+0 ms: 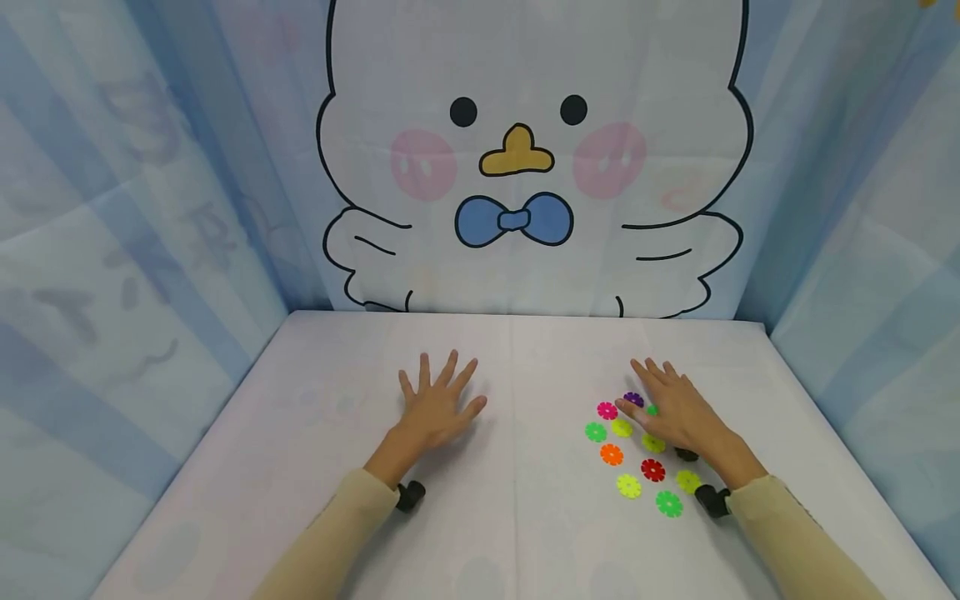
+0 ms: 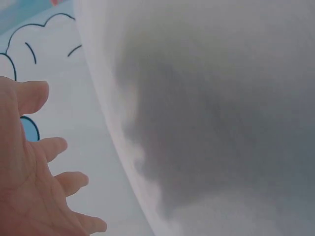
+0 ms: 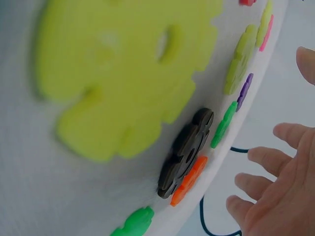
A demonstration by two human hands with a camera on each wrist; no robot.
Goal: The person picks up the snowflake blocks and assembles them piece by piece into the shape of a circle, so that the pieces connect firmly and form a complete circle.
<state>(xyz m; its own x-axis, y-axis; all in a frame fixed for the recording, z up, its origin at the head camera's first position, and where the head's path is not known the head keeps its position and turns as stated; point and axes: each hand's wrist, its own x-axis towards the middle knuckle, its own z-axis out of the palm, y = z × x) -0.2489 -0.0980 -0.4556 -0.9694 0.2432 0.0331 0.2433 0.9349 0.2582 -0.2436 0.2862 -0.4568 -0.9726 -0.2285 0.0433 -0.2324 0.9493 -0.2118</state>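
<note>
Discs [image 1: 653, 470] scattered beneath and beside the right hand [image 1: 678, 417]

Notched, brightly coloured discs are laid flat on the white table [image 1: 555, 533], right of its middle crease [image 1: 515, 467]. Some are partly covered by the right hand in the head view; others are set inward of it, toward the left hand [image 1: 435, 412], and nearer the wearer than its fingertips. No long axis is given by their round shape. The right hand is the nearer of the 2: its fingers are extended, its thumb pointed inward by the pink disc [image 1: 607, 411] and purple disc [image 1: 633, 399]. A gap is seen below its fingers in the right wrist view, and nothing is gripped. The left hand is held well apart, its 5 fingers spread, nothing grasped. No container is shown.
</note>
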